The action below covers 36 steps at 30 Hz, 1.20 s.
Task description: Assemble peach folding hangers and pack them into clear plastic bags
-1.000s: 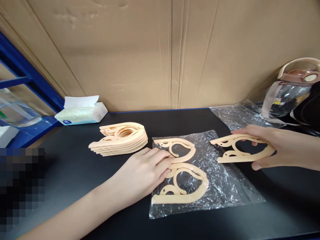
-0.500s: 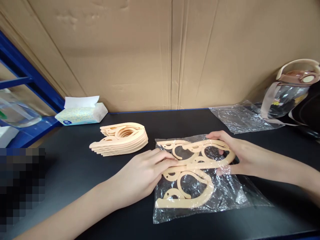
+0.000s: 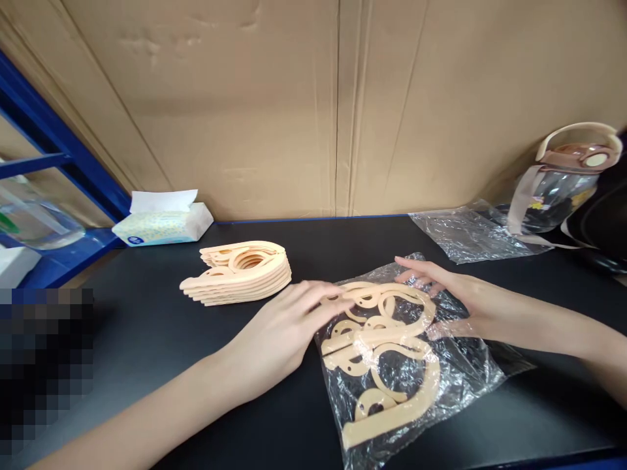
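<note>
A clear plastic bag (image 3: pixel 470 365) lies on the black tabletop in front of me, turned at an angle. Inside it are beige folded hangers (image 3: pixel 431 385) with curved hooks, spread side by side and partly overlapping. My left hand (image 3: pixel 289 326) rests at the bag's upper left edge, its fingers stretched over the hanger ends. At the bag's right side is my right hand (image 3: pixel 450 294), thumb and fingers apart around the curved hanger end. Plastic glare blurs how the right thumb meets the bag. Left of the bag sits a neat stack of similar beige hangers (image 3: pixel 240 281).
A tissue pack (image 3: pixel 164 225) stands at the back left beside a blue metal frame (image 3: pixel 93 189). Another clear plastic bag (image 3: pixel 458 235) lies flat at the back right, near a bottle with a strap (image 3: pixel 563 189). A cardboard wall (image 3: pixel 255 117) closes off the back.
The bag has turned, its near end swinging right and toward me. The upper hangers have shifted down and left within it. My right hand's grip on the hanger has loosened, fingers spreading.
</note>
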Each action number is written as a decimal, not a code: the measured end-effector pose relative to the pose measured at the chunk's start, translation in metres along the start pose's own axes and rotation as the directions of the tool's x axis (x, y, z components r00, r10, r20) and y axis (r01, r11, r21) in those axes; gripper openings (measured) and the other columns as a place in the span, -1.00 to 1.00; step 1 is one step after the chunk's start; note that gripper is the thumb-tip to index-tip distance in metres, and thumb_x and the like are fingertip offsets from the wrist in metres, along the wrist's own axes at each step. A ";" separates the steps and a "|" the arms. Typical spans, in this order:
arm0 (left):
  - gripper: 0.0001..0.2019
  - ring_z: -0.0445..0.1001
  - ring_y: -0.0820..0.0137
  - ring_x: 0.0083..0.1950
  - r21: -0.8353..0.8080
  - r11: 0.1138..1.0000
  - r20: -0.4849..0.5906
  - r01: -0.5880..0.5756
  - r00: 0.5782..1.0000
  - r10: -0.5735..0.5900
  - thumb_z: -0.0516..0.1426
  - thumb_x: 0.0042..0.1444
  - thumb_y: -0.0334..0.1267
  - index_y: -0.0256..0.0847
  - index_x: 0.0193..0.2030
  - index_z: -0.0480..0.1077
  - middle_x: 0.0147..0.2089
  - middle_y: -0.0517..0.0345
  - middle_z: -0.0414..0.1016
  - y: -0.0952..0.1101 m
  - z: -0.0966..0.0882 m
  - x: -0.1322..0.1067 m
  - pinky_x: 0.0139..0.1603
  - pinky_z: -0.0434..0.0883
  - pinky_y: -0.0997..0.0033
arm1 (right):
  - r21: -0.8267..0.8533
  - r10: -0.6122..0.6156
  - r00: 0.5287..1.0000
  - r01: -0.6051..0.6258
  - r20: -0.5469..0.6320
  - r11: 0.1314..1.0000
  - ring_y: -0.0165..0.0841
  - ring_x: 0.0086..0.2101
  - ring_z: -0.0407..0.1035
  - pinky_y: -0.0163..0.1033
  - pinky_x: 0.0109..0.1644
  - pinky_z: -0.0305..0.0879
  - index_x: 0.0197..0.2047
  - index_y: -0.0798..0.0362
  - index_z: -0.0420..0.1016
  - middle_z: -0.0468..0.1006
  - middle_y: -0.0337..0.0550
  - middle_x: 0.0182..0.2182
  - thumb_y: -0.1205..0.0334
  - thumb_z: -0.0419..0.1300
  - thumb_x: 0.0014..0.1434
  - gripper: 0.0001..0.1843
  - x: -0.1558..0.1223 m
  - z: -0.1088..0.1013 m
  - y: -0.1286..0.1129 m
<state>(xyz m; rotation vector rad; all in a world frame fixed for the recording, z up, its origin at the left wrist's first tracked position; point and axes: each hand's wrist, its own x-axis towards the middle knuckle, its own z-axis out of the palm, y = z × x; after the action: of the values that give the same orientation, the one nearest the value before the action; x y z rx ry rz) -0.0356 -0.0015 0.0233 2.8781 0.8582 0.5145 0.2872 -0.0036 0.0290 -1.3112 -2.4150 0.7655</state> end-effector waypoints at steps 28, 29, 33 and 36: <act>-0.63 0.50 0.38 0.04 -0.294 0.947 0.058 0.129 0.991 -0.117 0.05 0.28 -0.39 -0.08 0.21 0.32 0.08 0.10 0.50 -0.009 -0.003 0.003 0.07 0.45 0.34 | 0.162 -0.148 0.983 0.165 -0.111 0.973 -0.26 -0.08 0.41 0.00 0.03 0.40 0.34 -0.13 0.10 0.46 -0.07 0.05 -0.02 0.27 0.17 -0.26 0.016 0.023 -0.006; -0.64 0.49 0.38 0.05 -0.297 0.947 0.061 0.122 0.992 -0.109 0.04 0.30 -0.38 -0.08 0.21 0.32 0.09 0.10 0.50 -0.010 -0.002 0.004 0.09 0.44 0.34 | 0.146 -0.153 0.982 0.168 -0.109 0.975 -0.26 -0.09 0.40 0.00 0.03 0.40 0.34 -0.13 0.10 0.46 -0.08 0.04 -0.02 0.27 0.17 -0.26 0.016 0.023 -0.006; -0.66 0.47 0.41 0.08 -0.281 0.954 0.064 0.105 0.994 -0.091 0.01 0.35 -0.36 -0.07 0.23 0.30 0.13 0.12 0.48 -0.011 -0.002 0.004 0.10 0.42 0.38 | 0.108 -0.137 0.988 0.145 -0.078 0.984 -0.27 -0.09 0.38 -0.02 0.03 0.37 0.34 -0.17 0.10 0.45 -0.12 0.01 -0.01 0.26 0.19 -0.28 0.015 0.020 -0.006; -0.66 0.46 0.42 0.09 -0.254 0.960 0.076 0.114 0.992 -0.098 -0.02 0.38 -0.35 -0.07 0.25 0.28 0.14 0.14 0.47 -0.009 -0.002 0.003 0.11 0.41 0.40 | 0.104 -0.128 0.991 0.133 -0.050 0.986 -0.27 -0.07 0.38 -0.04 0.03 0.36 0.34 -0.18 0.12 0.44 -0.13 0.03 -0.01 0.25 0.20 -0.31 0.015 0.017 -0.007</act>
<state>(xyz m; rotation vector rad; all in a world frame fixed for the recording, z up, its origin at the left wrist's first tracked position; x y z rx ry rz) -0.0389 0.0078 0.0238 2.5827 0.8599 0.4830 0.2663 0.0002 0.0186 -1.1058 -2.3630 0.8102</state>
